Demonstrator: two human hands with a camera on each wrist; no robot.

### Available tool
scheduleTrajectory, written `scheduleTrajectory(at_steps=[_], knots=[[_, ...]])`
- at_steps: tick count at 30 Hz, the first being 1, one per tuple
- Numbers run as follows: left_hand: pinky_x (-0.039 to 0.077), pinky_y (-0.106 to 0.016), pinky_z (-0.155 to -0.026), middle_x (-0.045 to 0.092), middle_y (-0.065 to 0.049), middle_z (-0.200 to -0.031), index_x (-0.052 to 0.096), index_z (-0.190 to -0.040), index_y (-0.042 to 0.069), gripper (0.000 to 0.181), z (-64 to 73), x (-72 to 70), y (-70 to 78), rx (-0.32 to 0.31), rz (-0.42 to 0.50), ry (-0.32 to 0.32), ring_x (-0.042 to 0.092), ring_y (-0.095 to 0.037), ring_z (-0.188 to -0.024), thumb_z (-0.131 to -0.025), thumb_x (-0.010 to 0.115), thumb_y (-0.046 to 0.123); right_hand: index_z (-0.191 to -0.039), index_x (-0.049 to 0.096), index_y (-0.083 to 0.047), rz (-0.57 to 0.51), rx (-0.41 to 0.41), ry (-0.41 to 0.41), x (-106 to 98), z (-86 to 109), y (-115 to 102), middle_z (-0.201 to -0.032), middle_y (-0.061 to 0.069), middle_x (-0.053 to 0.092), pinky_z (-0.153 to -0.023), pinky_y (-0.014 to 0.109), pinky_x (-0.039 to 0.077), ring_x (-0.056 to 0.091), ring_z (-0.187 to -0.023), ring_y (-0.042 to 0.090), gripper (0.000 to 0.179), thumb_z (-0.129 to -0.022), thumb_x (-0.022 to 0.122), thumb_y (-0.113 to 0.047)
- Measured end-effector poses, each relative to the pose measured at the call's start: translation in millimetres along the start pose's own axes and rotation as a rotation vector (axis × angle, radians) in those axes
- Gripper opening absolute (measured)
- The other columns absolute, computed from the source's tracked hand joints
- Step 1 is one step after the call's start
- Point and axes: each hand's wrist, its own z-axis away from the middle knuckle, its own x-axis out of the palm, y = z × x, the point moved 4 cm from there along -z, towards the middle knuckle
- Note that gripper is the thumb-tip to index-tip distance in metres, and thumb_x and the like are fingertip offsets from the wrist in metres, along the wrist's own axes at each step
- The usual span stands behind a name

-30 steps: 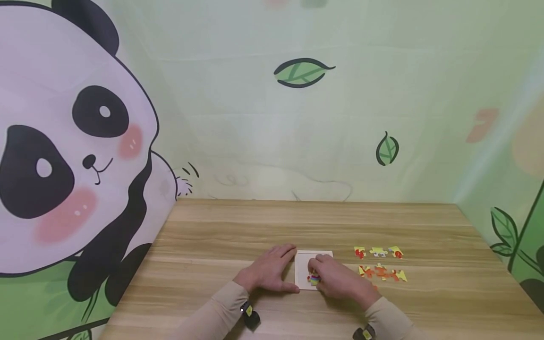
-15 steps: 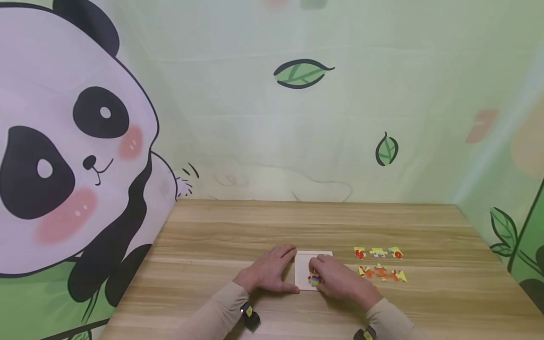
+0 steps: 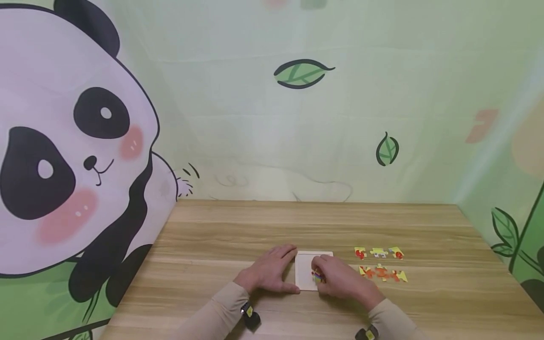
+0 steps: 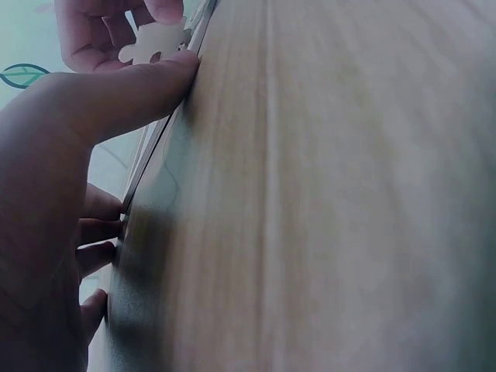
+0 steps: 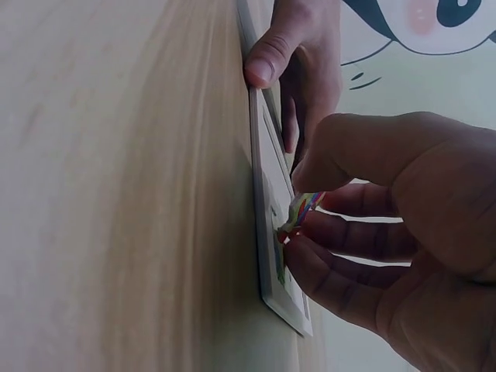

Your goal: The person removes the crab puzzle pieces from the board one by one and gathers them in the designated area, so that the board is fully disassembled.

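Observation:
My left hand [image 3: 274,271] lies at the left side of a thin white puzzle tray [image 3: 302,271], thumb at the near corner and fingertips at the far corner. In the right wrist view its thumb touches the tray's edge. Over the right part of the tray, my right hand [image 3: 340,278] pinches a multicoloured jigsaw piece [image 5: 303,208] between thumb and fingers, tilted up from the tray. The pale back of this jigsaw piece [image 4: 155,43] shows in the left wrist view. Under the right fingers, a greenish jigsaw piece [image 5: 279,256] lies in the tray, partly hidden.
To the right of the tray, several yellow, red and orange jigsaw pieces [image 3: 381,272] lie in rows on the wooden table [image 3: 238,226]. Part of the nearest row is hidden by the right forearm. Behind the table hangs a green printed backdrop [image 3: 238,118] with a panda.
My right hand has shifted slightly to the right with the multicoloured jigsaw piece, which now stands more tilted. The left hand stays at the tray's left side.

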Motion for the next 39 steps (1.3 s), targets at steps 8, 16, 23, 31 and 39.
scheduleTrajectory(at_steps=[8, 16, 23, 31, 39], knots=[[0.027, -0.043, -0.12, 0.033, -0.008, -0.156, 0.032, -0.151, 0.007, 0.106, -0.6, 0.3, -0.3, 0.001, -0.001, -0.001, 0.034, -0.026, -0.143, -0.075, 0.062, 0.075, -0.09, 0.056, -0.016, -0.025, -0.016, 0.016, -4.4, 0.5, -0.5, -0.076, -0.011, 0.049, -0.057, 0.019, 0.039, 0.044, -0.066, 0.004, 0.03, -0.067, 0.075, -0.015], [0.026, -0.044, -0.12, 0.032, -0.009, -0.157, 0.031, -0.152, 0.006, 0.107, 0.4, -0.9, 0.8, 0.004, -0.007, -0.009, 0.032, -0.026, -0.143, -0.075, 0.06, 0.076, -0.089, 0.058, -0.014, -0.111, 0.009, -0.031, -7.0, -0.7, 0.2, -0.075, -0.006, 0.053, -0.057, 0.02, 0.04, 0.045, -0.066, 0.004, 0.025, -0.072, 0.075, -0.011], [0.026, -0.044, -0.12, 0.033, -0.009, -0.156, 0.031, -0.151, 0.006, 0.106, 0.7, -0.9, 1.0, 0.011, -0.004, -0.002, 0.033, -0.026, -0.143, -0.076, 0.061, 0.075, -0.091, 0.059, -0.014, -0.126, 0.024, -0.035, -9.7, -1.3, 0.3, -0.077, -0.005, 0.055, -0.058, 0.02, 0.041, 0.046, -0.068, 0.005, 0.025, -0.072, 0.076, -0.011], [0.025, -0.044, -0.12, 0.031, -0.009, -0.157, 0.031, -0.152, 0.007, 0.106, -0.3, -0.3, 0.4, 0.001, -0.002, -0.011, 0.033, -0.026, -0.143, -0.076, 0.061, 0.075, -0.097, 0.062, -0.011, -0.125, 0.041, -0.022, -15.4, -1.5, 1.7, -0.084, -0.005, 0.057, -0.064, 0.023, 0.046, 0.052, -0.075, 0.01, 0.029, -0.072, 0.077, -0.012], [0.025, -0.042, -0.121, 0.031, -0.008, -0.157, 0.03, -0.152, 0.007, 0.107, -0.4, -0.1, 0.4, -0.005, -0.015, -0.013, 0.032, -0.025, -0.143, -0.076, 0.061, 0.075, -0.097, 0.062, -0.013, -0.162, 0.039, -0.001, -22.4, 2.3, 6.4, -0.082, -0.005, 0.056, -0.062, 0.021, 0.045, 0.052, -0.074, 0.011, 0.027, -0.074, 0.075, -0.01]])
